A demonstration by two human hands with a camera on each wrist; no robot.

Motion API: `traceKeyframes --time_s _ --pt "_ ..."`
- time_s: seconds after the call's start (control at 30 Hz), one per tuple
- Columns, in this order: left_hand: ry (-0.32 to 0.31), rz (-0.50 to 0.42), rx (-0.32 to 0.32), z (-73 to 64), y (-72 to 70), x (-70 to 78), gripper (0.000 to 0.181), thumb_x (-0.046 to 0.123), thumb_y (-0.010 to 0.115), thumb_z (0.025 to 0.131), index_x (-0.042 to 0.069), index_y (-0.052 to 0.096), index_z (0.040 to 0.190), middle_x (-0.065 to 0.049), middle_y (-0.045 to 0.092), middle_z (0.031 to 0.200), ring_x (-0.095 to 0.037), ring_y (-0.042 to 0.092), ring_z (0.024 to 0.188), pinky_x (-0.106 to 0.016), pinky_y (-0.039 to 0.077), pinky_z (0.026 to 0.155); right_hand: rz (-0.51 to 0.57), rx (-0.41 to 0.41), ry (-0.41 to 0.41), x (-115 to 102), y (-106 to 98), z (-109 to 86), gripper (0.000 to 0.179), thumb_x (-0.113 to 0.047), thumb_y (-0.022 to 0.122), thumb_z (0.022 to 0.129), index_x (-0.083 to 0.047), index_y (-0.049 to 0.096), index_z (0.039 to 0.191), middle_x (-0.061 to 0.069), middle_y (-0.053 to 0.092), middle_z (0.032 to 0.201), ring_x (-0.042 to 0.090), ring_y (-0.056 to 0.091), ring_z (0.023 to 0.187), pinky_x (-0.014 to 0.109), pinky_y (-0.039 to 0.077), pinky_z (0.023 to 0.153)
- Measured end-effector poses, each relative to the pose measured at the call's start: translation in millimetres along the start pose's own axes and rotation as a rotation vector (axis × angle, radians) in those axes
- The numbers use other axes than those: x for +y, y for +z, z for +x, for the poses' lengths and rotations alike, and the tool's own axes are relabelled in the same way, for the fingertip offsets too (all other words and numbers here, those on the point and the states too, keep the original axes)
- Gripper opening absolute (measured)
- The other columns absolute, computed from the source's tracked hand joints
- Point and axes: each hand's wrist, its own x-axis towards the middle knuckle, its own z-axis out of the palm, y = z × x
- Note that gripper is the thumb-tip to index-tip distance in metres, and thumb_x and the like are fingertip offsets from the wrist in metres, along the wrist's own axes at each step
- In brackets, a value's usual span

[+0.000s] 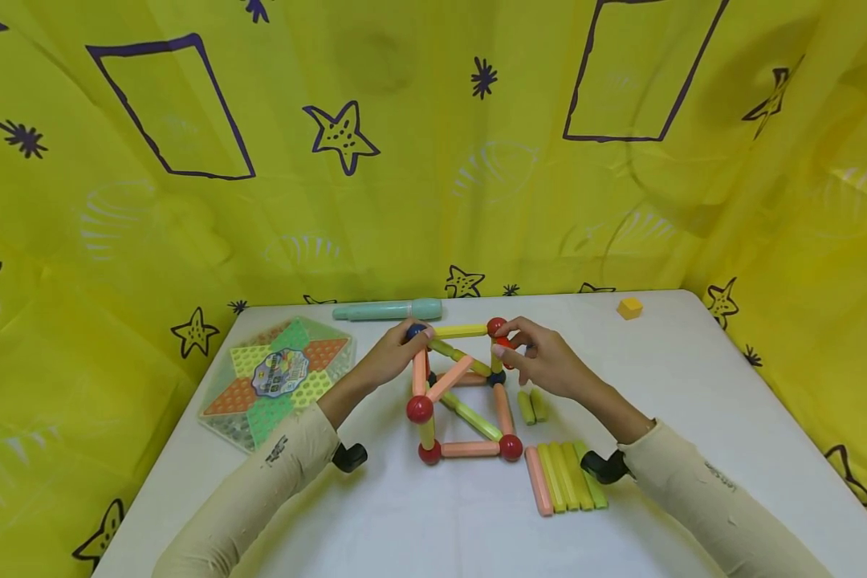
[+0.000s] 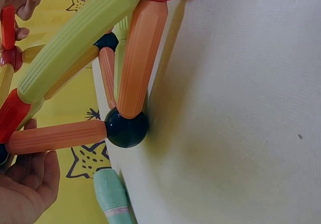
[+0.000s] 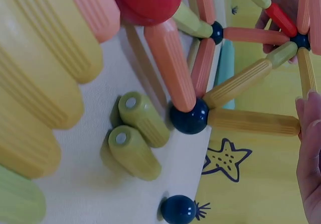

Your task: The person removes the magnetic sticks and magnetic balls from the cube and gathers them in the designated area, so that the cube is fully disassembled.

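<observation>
A frame of magnetic rods and balls (image 1: pixel 470 449) stands on the table, with pink, yellow and green rods joined by red and dark blue balls. At its upper back left corner my left hand (image 1: pixel 388 356) grips a dark blue ball (image 1: pixel 415 330). My right hand (image 1: pixel 549 361) is at the upper back right corner, pinching a short red rod (image 2: pixel 7 27) against the red ball (image 2: pixel 11 58) there. One pink rod (image 1: pixel 451 380) slants up from the front left red ball (image 1: pixel 420 409). In the right wrist view, my right hand shows only at the edge.
Several loose rods (image 1: pixel 567 478) lie in a row at the front right. Two short green rods (image 3: pixel 135 153) and a dark blue ball (image 3: pixel 178 209) lie right of the frame. A star-patterned game board (image 1: pixel 278 377), teal tube (image 1: pixel 388 310) and yellow block (image 1: pixel 629 308) are farther out.
</observation>
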Motion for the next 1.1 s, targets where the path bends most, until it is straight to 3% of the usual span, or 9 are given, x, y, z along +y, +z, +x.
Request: traceKeyframes --time_s 0.23,0.33,0.47,0.57,0.7,0.93,1.1 --pt "-0.009 0.001 0.015 -1.3 0.7 -0.7 0.038 0.035 0.045 0.108 0.003 0.054 0.127 -0.015 0.059 0.113 -0.022 0.054 0.099 -0.053 0.047 0.094 -0.003 0.092 0.120 -6.0 0.9 2.6 0.026 -0.012 0.062 0.097 -0.002 0.053 0.120 0.007 0.070 0.080 0.035 0.062 0.057 0.027 0.046 0.050" --pt "-0.012 0.007 0.019 -1.3 1.1 -0.5 0.039 0.037 0.045 0.107 0.004 0.055 0.127 -0.015 0.060 0.114 -0.023 0.055 0.100 -0.050 0.047 0.094 -0.063 0.143 0.153 -9.3 1.6 3.6 0.025 -0.013 0.061 0.097 -0.002 0.054 0.118 0.005 0.068 0.075 0.031 0.062 0.055 0.027 0.045 0.049" --pt "-0.010 0.011 0.022 -1.7 0.8 0.2 0.039 0.037 0.045 0.107 0.004 0.055 0.127 -0.015 0.060 0.114 -0.023 0.056 0.101 -0.045 0.048 0.093 -0.197 0.206 0.182 -13.6 2.3 5.2 0.031 -0.027 0.068 0.095 -0.003 0.059 0.114 0.006 0.064 0.068 0.020 0.057 0.050 0.027 0.040 0.047" --pt "-0.009 0.014 0.022 -1.7 0.8 -0.1 0.039 0.036 0.045 0.107 0.004 0.054 0.127 -0.014 0.060 0.114 -0.022 0.056 0.100 -0.042 0.048 0.091 -0.302 0.247 0.181 -14.8 2.4 6.1 0.037 -0.035 0.073 0.092 -0.002 0.066 0.109 0.007 0.064 0.069 0.016 0.052 0.051 0.028 0.037 0.047" --pt "-0.008 0.011 0.023 -1.8 0.9 -0.5 0.039 0.036 0.045 0.108 0.004 0.055 0.127 -0.014 0.059 0.114 -0.022 0.055 0.100 -0.043 0.048 0.092 -0.377 0.280 0.155 -14.1 2.5 7.4 0.032 -0.034 0.073 0.092 -0.004 0.072 0.104 0.005 0.067 0.070 0.015 0.052 0.052 0.027 0.035 0.046" --pt "-0.004 0.009 0.022 -1.4 0.8 -1.0 0.040 0.035 0.044 0.108 0.003 0.054 0.129 -0.015 0.059 0.115 -0.022 0.055 0.100 -0.047 0.048 0.093 -0.351 0.281 0.118 -10.8 0.8 6.3 0.021 -0.024 0.071 0.093 -0.005 0.072 0.102 0.007 0.071 0.073 0.014 0.054 0.054 0.027 0.036 0.047" --pt "0.002 0.012 0.018 -1.8 0.7 0.6 0.039 0.034 0.044 0.108 0.003 0.054 0.128 -0.015 0.060 0.115 -0.021 0.056 0.100 -0.040 0.048 0.089 -0.212 0.205 0.089 -5.5 -6.8 2.7 0.021 -0.024 0.070 0.095 -0.005 0.070 0.104 0.007 0.069 0.073 0.018 0.060 0.058 0.028 0.046 0.052"
